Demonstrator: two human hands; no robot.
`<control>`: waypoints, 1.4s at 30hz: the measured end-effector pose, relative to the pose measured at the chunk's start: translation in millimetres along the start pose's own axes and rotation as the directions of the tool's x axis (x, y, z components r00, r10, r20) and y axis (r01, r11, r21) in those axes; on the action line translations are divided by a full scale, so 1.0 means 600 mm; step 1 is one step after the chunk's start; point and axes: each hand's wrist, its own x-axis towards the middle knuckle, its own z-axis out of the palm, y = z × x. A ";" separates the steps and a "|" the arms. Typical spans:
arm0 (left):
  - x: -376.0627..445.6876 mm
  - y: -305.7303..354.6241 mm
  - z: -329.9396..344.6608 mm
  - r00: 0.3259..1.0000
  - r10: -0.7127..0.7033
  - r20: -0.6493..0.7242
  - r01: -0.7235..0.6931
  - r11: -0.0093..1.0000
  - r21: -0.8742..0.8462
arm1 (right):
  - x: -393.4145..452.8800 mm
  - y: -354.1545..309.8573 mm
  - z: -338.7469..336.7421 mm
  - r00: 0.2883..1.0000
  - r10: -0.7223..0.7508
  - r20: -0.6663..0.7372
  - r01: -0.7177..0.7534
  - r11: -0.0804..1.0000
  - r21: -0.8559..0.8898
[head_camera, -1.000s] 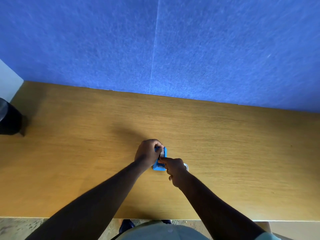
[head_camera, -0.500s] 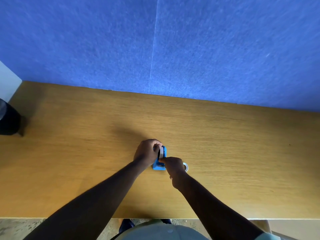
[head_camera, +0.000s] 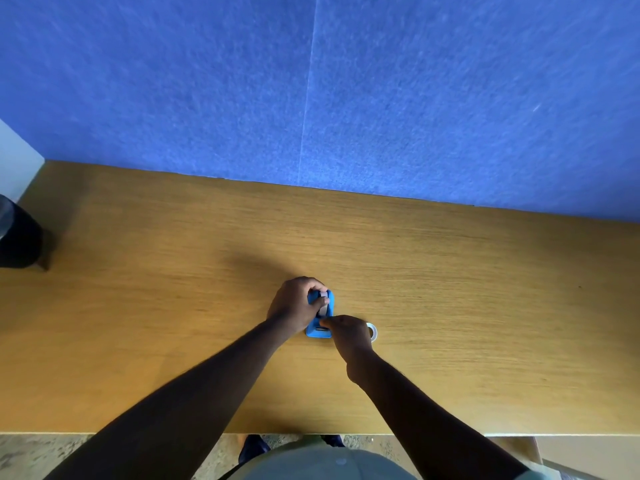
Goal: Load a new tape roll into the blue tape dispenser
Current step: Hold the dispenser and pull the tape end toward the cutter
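The small blue tape dispenser [head_camera: 320, 332] stands on the wooden desk [head_camera: 173, 289], near its middle. My left hand [head_camera: 294, 304] grips its far end, thumb pressing on a tape roll [head_camera: 323, 309] seated in it. My right hand [head_camera: 348, 332] pinches at the dispenser's near end, fingertips over the strip by the cutter. A second roll, white and small [head_camera: 372, 331], lies flat on the desk just right of my right hand, half hidden by it.
A blue felt partition [head_camera: 346, 98] rises along the desk's far edge. A black cylindrical object [head_camera: 17, 237] stands at the desk's left end. The near edge of the desk runs just in front of my body, with floor below.
My right hand's fingertips have slid from the roll toward the dispenser's near end. My left thumb has come down onto the roll. The dispenser itself has stayed in place.
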 end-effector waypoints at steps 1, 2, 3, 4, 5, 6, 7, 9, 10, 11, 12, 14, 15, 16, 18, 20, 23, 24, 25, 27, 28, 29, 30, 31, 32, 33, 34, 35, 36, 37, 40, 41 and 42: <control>0.000 0.000 0.000 1.000 -0.001 0.000 0.001 1.000 0.001 | 0.001 0.001 -0.002 1.000 0.007 0.005 -0.007 1.000 0.011; 0.000 0.000 0.000 1.000 -0.003 -0.001 0.003 1.000 0.001 | 0.001 0.002 -0.004 1.000 0.018 0.013 -0.018 0.999 0.028; 0.001 0.000 0.001 1.000 -0.005 -0.002 0.005 1.000 -0.002 | 0.003 0.002 -0.006 0.999 0.029 0.023 -0.030 0.998 0.050; 0.001 0.000 0.002 1.000 -0.008 -0.004 0.008 1.000 -0.004 | 0.002 0.001 -0.007 0.999 0.038 0.031 -0.040 0.997 0.070; 0.001 0.001 0.002 1.000 -0.010 -0.005 0.010 1.000 -0.007 | 0.003 0.000 -0.007 0.998 0.045 0.036 -0.047 0.996 0.074; 0.002 0.001 0.003 1.000 -0.012 -0.005 0.012 1.000 -0.009 | 0.003 -0.001 -0.006 0.998 0.050 0.037 -0.052 0.996 0.067; 0.002 0.000 0.003 1.000 -0.014 -0.005 0.014 1.000 -0.009 | 0.004 -0.002 -0.004 0.998 0.048 0.031 -0.050 0.998 0.045; 0.001 0.000 0.003 1.000 -0.011 -0.006 0.011 1.000 -0.010 | 0.006 0.001 0.000 0.999 0.049 0.001 -0.049 0.999 0.005; 0.001 -0.001 0.003 1.000 -0.007 -0.005 0.007 1.000 -0.014 | 0.006 0.002 0.001 0.999 0.051 -0.009 -0.051 0.999 0.000; 0.001 -0.001 0.003 1.000 -0.005 -0.005 0.005 1.000 -0.017 | 0.007 0.004 0.001 0.999 0.050 -0.009 -0.050 0.999 0.008; 0.000 -0.002 0.004 1.000 -0.004 -0.007 0.004 1.000 -0.017 | 0.008 0.006 0.001 0.999 0.048 -0.009 -0.048 0.999 0.019; -0.001 -0.001 0.005 1.000 -0.009 -0.018 0.009 1.000 -0.013 | 0.009 0.009 0.000 0.999 0.035 -0.020 -0.034 0.999 0.040; 0.000 -0.001 0.005 1.000 -0.015 -0.026 0.015 1.000 -0.011 | 0.009 0.010 0.001 0.999 0.030 -0.031 -0.029 0.998 0.048; 0.000 -0.001 0.006 0.999 -0.022 -0.034 0.022 1.000 -0.009 | 0.009 0.011 0.001 0.999 0.032 -0.042 -0.029 0.998 0.055; 0.001 -0.001 0.008 0.998 -0.030 -0.048 0.029 1.000 -0.008 | 0.007 0.013 0.004 0.997 0.054 -0.056 -0.050 0.997 0.062; 0.002 0.000 0.009 0.998 -0.033 -0.053 0.033 0.999 -0.005 | 0.006 0.016 0.006 0.995 0.079 -0.058 -0.075 0.995 0.071; 0.003 -0.001 0.008 0.998 -0.043 -0.045 0.043 0.999 -0.004 | 0.005 0.024 0.007 0.993 0.067 -0.097 -0.057 0.993 0.106; 0.003 -0.001 0.007 0.998 -0.046 -0.043 0.045 0.999 -0.006 | 0.004 0.026 0.006 0.992 0.052 -0.112 -0.040 0.993 0.107; 0.003 -0.001 0.007 0.998 -0.047 -0.042 0.046 0.999 -0.008 | 0.003 0.028 0.006 0.991 0.037 -0.125 -0.024 0.994 0.105; 0.003 0.000 0.007 0.998 -0.048 -0.042 0.047 0.999 -0.009 | 0.004 0.029 0.004 0.988 0.014 -0.153 0.003 0.994 0.109; 0.003 0.001 0.007 0.998 -0.050 -0.043 0.049 0.999 -0.008 | 0.004 0.028 0.003 0.986 0.002 -0.169 0.017 0.994 0.111; 0.003 0.002 0.007 0.998 -0.051 -0.046 0.051 0.999 -0.005 | 0.003 0.027 0.002 0.983 -0.010 -0.181 0.031 0.993 0.115; 0.002 0.003 0.007 0.997 -0.051 -0.049 0.051 0.999 -0.003 | 0.002 0.025 0.002 0.982 -0.017 -0.188 0.041 0.991 0.128; 0.002 0.003 0.007 0.997 -0.052 -0.050 0.052 0.999 -0.002 | 0.001 0.024 0.002 0.982 -0.015 -0.188 0.044 0.987 0.152; 0.002 0.003 0.007 0.997 -0.052 -0.051 0.052 0.999 -0.001 | 0.000 0.022 0.004 0.983 -0.002 -0.184 0.037 0.982 0.185; 0.001 0.003 0.007 0.997 -0.052 -0.050 0.052 0.999 -0.001 | -0.002 0.021 0.005 0.985 0.017 -0.174 0.022 0.975 0.221; 0.001 0.003 0.006 0.997 -0.053 -0.049 0.053 0.999 0.000 | -0.003 0.020 0.006 0.986 0.038 -0.162 0.005 0.967 0.257; 0.001 0.004 0.006 0.997 -0.053 -0.049 0.053 0.999 -0.001 | -0.004 0.019 0.007 0.987 0.053 -0.149 -0.008 0.957 0.289; 0.002 0.004 0.006 0.997 -0.053 -0.048 0.053 0.999 -0.001 | -0.004 0.018 0.008 0.989 0.063 -0.135 -0.016 0.947 0.322; 0.002 0.004 0.006 0.998 -0.052 -0.048 0.052 0.999 -0.001 | -0.006 0.017 0.009 0.990 0.068 -0.124 -0.019 0.933 0.358; 0.003 0.005 0.006 0.998 -0.044 -0.054 0.044 0.999 0.004 | -0.011 0.017 0.008 0.987 0.112 -0.111 -0.049 0.888 0.458; 0.003 0.005 0.006 0.998 -0.042 -0.055 0.042 0.999 0.004 | -0.012 0.016 0.006 0.987 0.127 -0.097 -0.066 0.879 0.471; 0.003 0.005 0.006 0.998 -0.040 -0.055 0.041 0.999 0.004 | -0.013 0.014 0.004 0.989 0.132 -0.072 -0.084 0.883 0.463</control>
